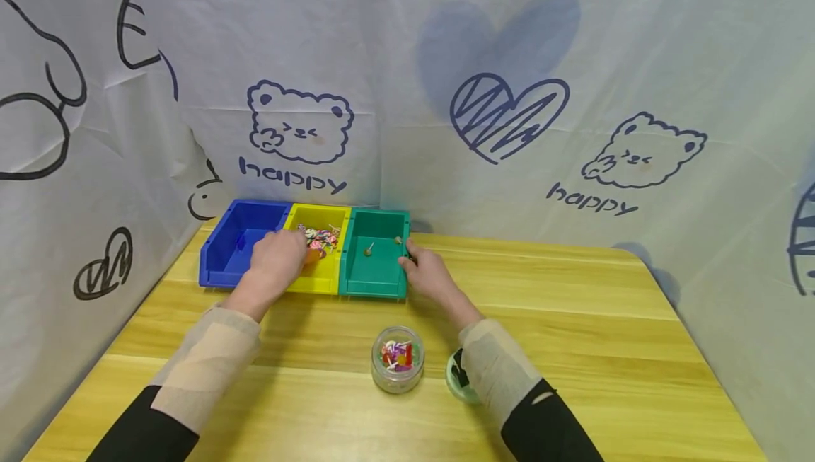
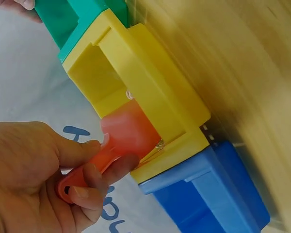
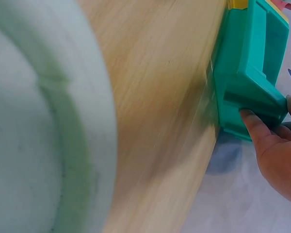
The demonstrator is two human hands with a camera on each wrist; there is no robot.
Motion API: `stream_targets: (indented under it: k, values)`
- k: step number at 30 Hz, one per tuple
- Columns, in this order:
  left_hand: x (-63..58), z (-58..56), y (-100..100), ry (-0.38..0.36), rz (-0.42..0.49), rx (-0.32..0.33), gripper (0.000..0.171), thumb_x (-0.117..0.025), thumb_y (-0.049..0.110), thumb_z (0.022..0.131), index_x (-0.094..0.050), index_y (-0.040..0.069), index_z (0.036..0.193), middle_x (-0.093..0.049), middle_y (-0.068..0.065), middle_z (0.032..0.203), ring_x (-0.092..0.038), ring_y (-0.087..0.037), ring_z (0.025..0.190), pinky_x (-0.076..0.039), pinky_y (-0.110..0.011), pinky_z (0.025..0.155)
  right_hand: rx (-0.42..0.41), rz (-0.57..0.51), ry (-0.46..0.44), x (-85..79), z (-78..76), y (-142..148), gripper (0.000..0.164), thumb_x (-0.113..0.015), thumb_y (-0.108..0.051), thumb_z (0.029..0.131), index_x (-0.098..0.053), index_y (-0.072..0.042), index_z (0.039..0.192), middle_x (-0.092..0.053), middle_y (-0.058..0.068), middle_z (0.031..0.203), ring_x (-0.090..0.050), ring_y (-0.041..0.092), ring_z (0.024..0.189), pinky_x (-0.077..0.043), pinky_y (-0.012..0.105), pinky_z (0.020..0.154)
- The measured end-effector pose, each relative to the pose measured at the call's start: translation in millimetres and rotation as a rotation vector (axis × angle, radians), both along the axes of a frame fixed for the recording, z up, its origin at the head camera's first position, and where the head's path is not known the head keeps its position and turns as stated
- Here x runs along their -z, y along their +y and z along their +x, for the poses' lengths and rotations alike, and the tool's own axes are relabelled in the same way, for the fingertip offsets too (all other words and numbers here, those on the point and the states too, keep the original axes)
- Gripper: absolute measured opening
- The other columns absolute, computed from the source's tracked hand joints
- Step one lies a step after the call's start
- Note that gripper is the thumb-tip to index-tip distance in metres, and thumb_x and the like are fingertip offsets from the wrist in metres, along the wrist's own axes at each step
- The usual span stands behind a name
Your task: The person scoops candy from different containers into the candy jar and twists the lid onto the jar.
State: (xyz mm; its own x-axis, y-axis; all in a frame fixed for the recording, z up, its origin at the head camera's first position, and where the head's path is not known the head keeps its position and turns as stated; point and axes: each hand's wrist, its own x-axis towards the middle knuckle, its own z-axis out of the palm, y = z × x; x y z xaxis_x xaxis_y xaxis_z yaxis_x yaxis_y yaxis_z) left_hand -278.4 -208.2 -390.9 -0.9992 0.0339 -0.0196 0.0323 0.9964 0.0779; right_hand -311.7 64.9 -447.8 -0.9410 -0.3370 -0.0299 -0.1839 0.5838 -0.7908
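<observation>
My left hand (image 1: 278,258) holds an orange-red plastic scoop (image 2: 128,131) by its handle, with the blade dipped into the yellow bin (image 1: 318,282). Inside that bin lies a heap of small multicoloured lollipops (image 1: 322,238), seen in the head view; the blade hides most of them from the left wrist. On the other side, my right hand (image 1: 434,279) grips the side wall of the green bin (image 1: 376,282), thumb at the rim and fingers against the outside. Two small lollipops (image 1: 368,251) lie apart in the green bin.
Left of the yellow bin stands a blue bin (image 1: 219,264), joined in the same row. Nearer me is a clear jar (image 1: 397,381) with colourful pieces inside. A pale green round dish (image 1: 455,380) is partly under my right forearm. A printed cloth (image 1: 407,94) hangs behind.
</observation>
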Motion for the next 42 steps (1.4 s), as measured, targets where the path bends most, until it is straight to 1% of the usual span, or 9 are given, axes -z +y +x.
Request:
stream_targets:
  k: [6, 12, 20, 25, 27, 29, 31, 37, 42]
  values:
    - [3.7, -1.2, -6, -0.017, 0.049, -0.029, 0.017, -0.051, 0.0, 0.1, -0.068, -0.001, 0.099, -0.07, -0.029, 0.106, -0.065, -0.047, 0.099, -0.057, -0.061, 0.081, 0.003, -0.002, -0.004, -1.0, 0.7, 0, 0.056, -0.049, -0.021, 0.112, -0.03, -0.001, 0.16, -0.06, 0.016, 0.093, -0.032, 0.011, 0.05, -0.035, 0.024, 0.053]
    - [5.5, 2.2, -8, 0.002, 0.071, -0.032, 0.016, -0.052, -0.001, 0.098, -0.067, -0.003, 0.099, -0.07, -0.029, 0.104, -0.065, -0.046, 0.098, -0.057, -0.061, 0.081, -0.004, 0.002, 0.001, -0.4, 1.0, 0, 0.056, -0.048, -0.021, 0.112, -0.029, -0.001, 0.16, -0.057, 0.014, 0.089, -0.031, 0.011, 0.05, -0.035, 0.024, 0.053]
    - [9.2, 2.3, -5, 0.003, 0.089, -0.028, 0.01, -0.055, 0.001, 0.098, -0.065, -0.001, 0.098, -0.07, -0.026, 0.102, -0.066, -0.043, 0.093, -0.058, -0.059, 0.077, -0.001, 0.002, 0.002, 0.2, 1.2, 0, 0.056, -0.048, -0.021, 0.112, -0.029, -0.001, 0.16, -0.063, 0.023, 0.106, -0.031, 0.012, 0.049, -0.035, 0.024, 0.052]
    - [7.3, 0.4, 3, -0.004, 0.075, 0.005, 0.012, -0.056, -0.002, 0.095, -0.067, -0.002, 0.099, -0.07, -0.022, 0.098, -0.067, -0.039, 0.088, -0.059, -0.056, 0.074, 0.006, 0.006, 0.008, 0.5, 1.0, -1, 0.056, -0.048, -0.022, 0.112, -0.029, -0.001, 0.16, -0.062, 0.028, 0.129, -0.03, 0.012, 0.049, -0.035, 0.024, 0.053]
    - [7.4, -1.0, 5, -0.006, 0.077, 0.017, 0.012, -0.055, -0.002, 0.095, -0.067, -0.002, 0.099, -0.07, -0.022, 0.097, -0.068, -0.039, 0.087, -0.06, -0.056, 0.074, 0.005, 0.007, 0.01, 0.8, 1.0, -1, 0.056, -0.048, -0.022, 0.112, -0.029, -0.001, 0.16, -0.063, 0.027, 0.125, -0.03, 0.012, 0.049, -0.035, 0.024, 0.053]
    - [7.6, -3.2, 7, -0.019, 0.083, 0.021, 0.01, -0.056, -0.001, 0.095, -0.066, 0.0, 0.097, -0.069, -0.021, 0.096, -0.067, -0.037, 0.087, -0.06, -0.055, 0.074, 0.003, 0.009, 0.008, 1.2, 0.6, -1, 0.056, -0.048, -0.022, 0.112, -0.028, -0.002, 0.161, -0.062, 0.025, 0.106, -0.03, 0.012, 0.049, -0.035, 0.024, 0.053]
    - [7.4, -4.9, 8, -0.027, 0.092, 0.017, 0.009, -0.055, 0.0, 0.096, -0.065, 0.001, 0.097, -0.068, -0.02, 0.095, -0.067, -0.037, 0.087, -0.06, -0.054, 0.073, 0.003, 0.01, 0.006, 1.5, 0.2, -1, 0.057, -0.048, -0.022, 0.112, -0.028, -0.002, 0.161, -0.06, 0.022, 0.098, -0.03, 0.012, 0.049, -0.034, 0.024, 0.053]
    - [11.7, -7.5, 17, 0.032, 0.073, 0.01, 0.013, -0.053, -0.004, 0.096, -0.066, -0.004, 0.098, -0.068, -0.024, 0.097, -0.068, -0.041, 0.091, -0.06, -0.056, 0.077, 0.011, 0.0, 0.01, 2.1, -1.1, 0, 0.056, -0.049, -0.022, 0.112, -0.03, -0.002, 0.16, -0.064, 0.026, 0.115, -0.03, 0.012, 0.049, -0.034, 0.024, 0.052]
    - [25.3, -8.9, 24, 0.106, 0.051, 0.001, 0.019, -0.049, -0.004, 0.1, -0.065, -0.01, 0.107, -0.068, -0.033, 0.108, -0.067, -0.045, 0.094, -0.06, -0.056, 0.08, 0.004, 0.006, 0.021, 2.5, -1.3, 0, 0.055, -0.049, -0.02, 0.111, -0.03, -0.001, 0.16, -0.062, 0.019, 0.098, -0.03, 0.012, 0.048, -0.034, 0.024, 0.051]
